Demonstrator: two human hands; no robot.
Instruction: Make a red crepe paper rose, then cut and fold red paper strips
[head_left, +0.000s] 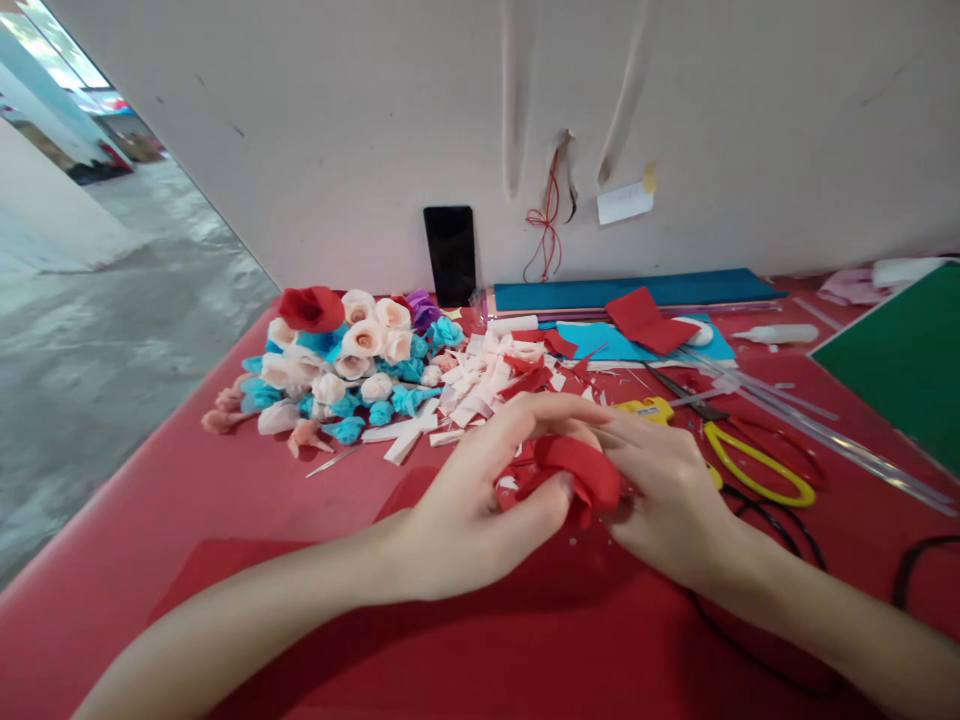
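A red paper flower (581, 470) with curled petals is between my two hands near the middle of the view. My left hand (487, 510) is closed on its left side, the thumb across the front. From the right, my right hand (664, 480) grips the flower too, its fingertips hidden behind the petals. Below my hands lies red paper (480, 630). White and red paper scraps (480, 375) are strewn just behind them. Finished-looking white, blue and red paper flowers (364, 340) are heaped at the left.
Yellow-handled scissors (757, 480) and a yellow glue gun (649, 410) lie beside my right hand, with a black cable (772, 520). Clear sticks (840, 430) and a small bottle (784, 334) are farther right. A black phone (451, 256) leans on the wall behind blue paper (630, 290).
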